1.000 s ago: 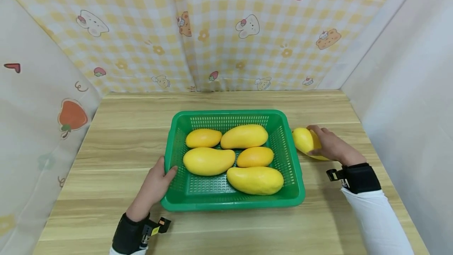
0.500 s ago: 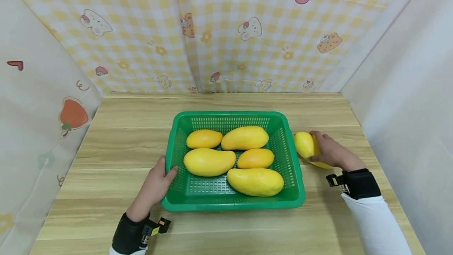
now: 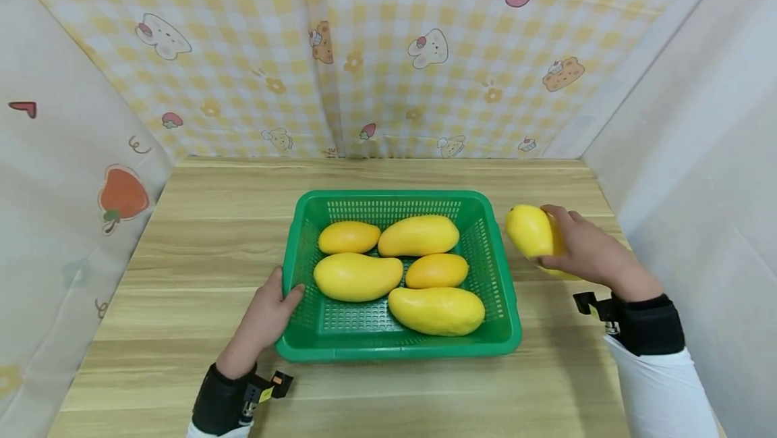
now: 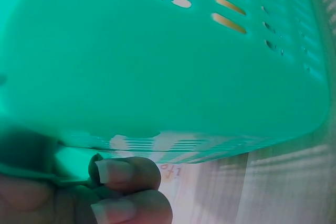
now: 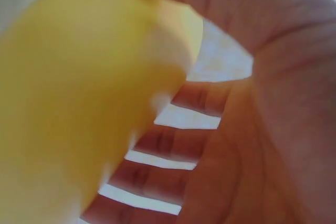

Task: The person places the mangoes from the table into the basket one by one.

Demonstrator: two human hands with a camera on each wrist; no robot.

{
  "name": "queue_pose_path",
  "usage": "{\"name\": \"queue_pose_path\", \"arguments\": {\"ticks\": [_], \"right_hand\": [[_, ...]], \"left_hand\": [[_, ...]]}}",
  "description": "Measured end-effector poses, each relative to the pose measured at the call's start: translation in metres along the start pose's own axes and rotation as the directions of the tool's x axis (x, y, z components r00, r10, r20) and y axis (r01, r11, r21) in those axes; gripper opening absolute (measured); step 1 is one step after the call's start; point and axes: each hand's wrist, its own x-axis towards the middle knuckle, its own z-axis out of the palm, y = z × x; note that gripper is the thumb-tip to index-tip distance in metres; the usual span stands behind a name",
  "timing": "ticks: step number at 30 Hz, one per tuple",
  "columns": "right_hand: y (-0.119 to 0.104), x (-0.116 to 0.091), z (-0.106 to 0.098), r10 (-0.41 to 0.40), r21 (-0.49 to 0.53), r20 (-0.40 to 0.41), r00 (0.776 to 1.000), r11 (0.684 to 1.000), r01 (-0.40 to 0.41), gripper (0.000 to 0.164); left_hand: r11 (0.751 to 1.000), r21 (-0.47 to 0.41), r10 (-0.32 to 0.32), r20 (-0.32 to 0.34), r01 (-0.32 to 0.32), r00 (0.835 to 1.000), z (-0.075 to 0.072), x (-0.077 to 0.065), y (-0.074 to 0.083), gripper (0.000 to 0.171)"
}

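A green plastic basket (image 3: 400,355) with slotted walls stands on the table, holding several yellow mangoes. My left hand (image 3: 265,320) grips its left rim, thumb over the inside edge. In the left wrist view, curled fingertips (image 4: 131,174) show under the rim beside the basket's outer wall (image 4: 131,77). To the right of the basket, my right hand (image 3: 591,249) holds another yellow mango (image 3: 531,230), which seems raised off the table. The right wrist view has this mango (image 5: 89,93) close up and blurred, with the thumb above it and the fingers along its far side.
Inside the basket, a big mango (image 3: 437,311) lies at the front right and a small one (image 3: 349,237) at the back left. The wooden table (image 3: 212,222) meets a checked cloth (image 3: 376,73) behind and pale walls on both sides.
My right hand has moved slightly right, and the mango in it appears to have come up from the table. The left hand and basket have stayed in place.
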Motion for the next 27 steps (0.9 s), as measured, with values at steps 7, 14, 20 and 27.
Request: {"name": "queue_pose_path", "arguments": {"ticks": [7, 14, 20, 27], "right_hand": [[-0.042, -0.005, -0.016, -0.076, -0.030, 0.011, 0.997, 0.997, 0.076, 0.089], [-0.070, -0.007, -0.012, -0.187, -0.070, 0.012, 0.982, 0.980, 0.188, 0.085], [-0.094, -0.007, -0.007, -0.267, -0.084, 0.038, 0.963, 0.959, 0.269, 0.086], [-0.125, -0.004, 0.006, -0.349, -0.046, 0.121, 0.929, 0.933, 0.356, 0.089]], "left_hand": [[1.000, 0.016, -0.004, 0.003, 0.004, 1.000, 0.001, 0.000, 0.000, 0.028], [1.000, 0.015, -0.008, 0.007, 0.007, 1.000, 0.001, -0.001, 0.000, 0.027], [1.000, 0.018, -0.003, 0.015, 0.003, 1.000, 0.000, -0.001, 0.000, 0.026], [0.999, 0.048, 0.004, 0.015, -0.005, 1.000, 0.000, 0.000, -0.001, 0.027]]}}
